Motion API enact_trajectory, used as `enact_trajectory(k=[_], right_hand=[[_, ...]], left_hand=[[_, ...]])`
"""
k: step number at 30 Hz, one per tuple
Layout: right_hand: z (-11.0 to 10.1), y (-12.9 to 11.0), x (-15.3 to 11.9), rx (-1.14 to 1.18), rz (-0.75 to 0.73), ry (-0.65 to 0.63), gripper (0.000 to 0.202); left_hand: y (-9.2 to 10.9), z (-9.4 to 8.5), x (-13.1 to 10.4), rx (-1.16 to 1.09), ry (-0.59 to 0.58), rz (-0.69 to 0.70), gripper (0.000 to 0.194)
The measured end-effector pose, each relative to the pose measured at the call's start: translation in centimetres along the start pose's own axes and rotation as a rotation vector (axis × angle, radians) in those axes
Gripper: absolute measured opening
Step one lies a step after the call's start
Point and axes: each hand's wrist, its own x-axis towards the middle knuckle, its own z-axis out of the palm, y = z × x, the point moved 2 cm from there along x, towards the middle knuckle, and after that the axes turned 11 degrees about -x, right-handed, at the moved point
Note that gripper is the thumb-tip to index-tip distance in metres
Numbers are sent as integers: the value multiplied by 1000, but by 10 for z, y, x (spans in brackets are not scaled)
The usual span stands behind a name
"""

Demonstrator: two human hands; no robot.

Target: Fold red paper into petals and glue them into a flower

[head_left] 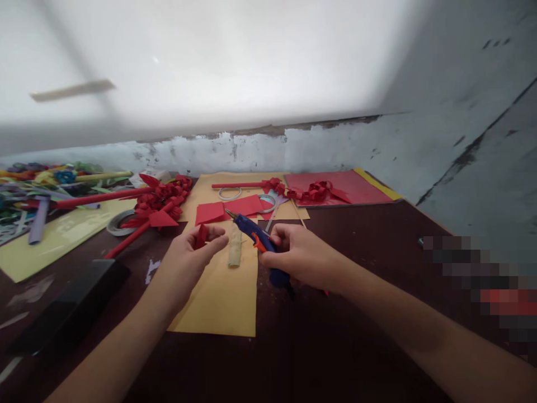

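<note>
A small folded red paper piece (201, 236) is held in my left hand (195, 249), its fingers curled around it. My right hand (293, 253) grips a blue glue gun (251, 230) with an orange trigger, its nozzle pointing up and left toward the space above my left fingers. Between the hands, a pale rolled tube (235, 249) lies on yellow paper (226, 302). Just behind it are red paper pieces (247, 207) and a roll of tape (230, 193).
Red paper flowers (163, 196) on red sticks lie at the left, near a black box-like object (71, 308) and a grey tape roll (119, 223). Colourful paper scraps (54, 173) fill the far left. A red sheet stack (369, 188) lies back right against the wall.
</note>
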Motion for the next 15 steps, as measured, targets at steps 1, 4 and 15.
enact_trajectory(k=[1,4,15], right_hand=[[1,0,0,8,-5,-6,36],[3,2,0,30,-14,-25,37],[9,0,-1,133,18,-107,35]], left_hand=[[1,2,-1,32,-4,9,39],[4,4,-4,108,-18,29,40],[7,4,-4,234,-6,113,36]])
